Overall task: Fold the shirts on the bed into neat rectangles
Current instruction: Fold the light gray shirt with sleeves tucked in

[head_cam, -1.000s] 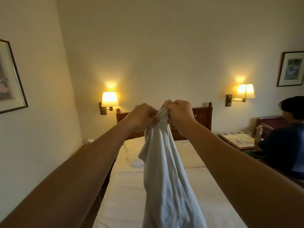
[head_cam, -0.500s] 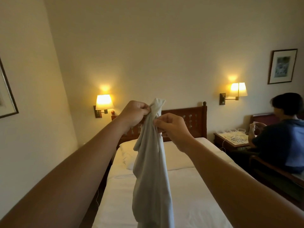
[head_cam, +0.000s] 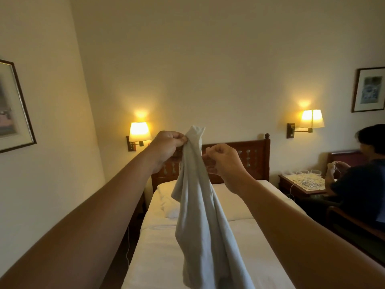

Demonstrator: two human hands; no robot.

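Both my arms stretched forward at chest height. My left hand (head_cam: 166, 146) pinched top of pale shirt (head_cam: 200, 197), which hung over white bed (head_cam: 160, 255). My right hand (head_cam: 224, 163) curled beside shirt; grip on cloth unclear. Wooden headboard (head_cam: 250, 157), two lit wall lamps (head_cam: 139, 132) behind.

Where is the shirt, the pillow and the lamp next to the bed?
shirt (head_cam: 200, 205), head view, middle of the hanging cloth.
pillow (head_cam: 233, 203), head view, bare top right of the shirt.
lamp (head_cam: 139, 132), head view, glowing shade left of the headboard.
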